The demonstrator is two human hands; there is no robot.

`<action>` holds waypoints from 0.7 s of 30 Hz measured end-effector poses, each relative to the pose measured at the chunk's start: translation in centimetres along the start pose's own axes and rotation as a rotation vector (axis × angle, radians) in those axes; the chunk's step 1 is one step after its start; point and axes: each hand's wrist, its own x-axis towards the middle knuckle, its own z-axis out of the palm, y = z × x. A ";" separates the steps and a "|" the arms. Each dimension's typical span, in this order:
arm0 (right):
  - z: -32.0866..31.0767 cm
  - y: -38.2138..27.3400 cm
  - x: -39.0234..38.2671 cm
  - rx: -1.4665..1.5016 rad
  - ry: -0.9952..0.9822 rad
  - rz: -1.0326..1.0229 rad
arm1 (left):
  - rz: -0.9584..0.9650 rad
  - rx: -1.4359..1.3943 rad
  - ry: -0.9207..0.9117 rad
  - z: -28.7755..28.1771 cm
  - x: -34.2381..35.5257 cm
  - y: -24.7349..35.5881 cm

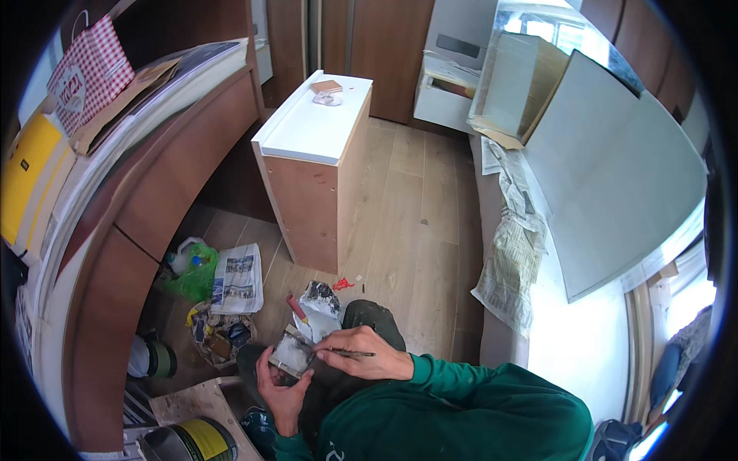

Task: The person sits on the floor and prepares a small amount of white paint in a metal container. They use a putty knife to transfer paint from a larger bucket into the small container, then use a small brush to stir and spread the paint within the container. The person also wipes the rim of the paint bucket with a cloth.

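Red-checked bag [90,71], green sleeve [461,392] (white-topped brown cabinet [311,165]).

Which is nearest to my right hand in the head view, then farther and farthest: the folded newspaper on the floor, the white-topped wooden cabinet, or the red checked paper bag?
From the right hand:
1. Folded newspaper, on the floor, left.
2. White-topped wooden cabinet, straight ahead.
3. Red checked paper bag, on the counter, far left.

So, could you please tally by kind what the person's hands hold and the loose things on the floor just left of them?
Small grey-smeared square plate, in the left hand: 1
Thin dark tool, in the right hand: 1
Folded newspaper: 1
Green plastic bag: 1
Total: 4
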 end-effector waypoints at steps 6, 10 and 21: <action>-0.3 -0.2 -0.4 0.038 -0.139 -0.018 | 0.024 0.018 -0.007 0.1 0.5 0.4; -0.8 -0.5 -0.3 -0.002 -0.039 0.025 | 0.036 -0.029 0.000 0.5 0.6 0.6; -1.2 0.0 0.2 -0.048 -0.041 0.009 | 0.050 -0.018 -0.023 1.7 1.4 0.9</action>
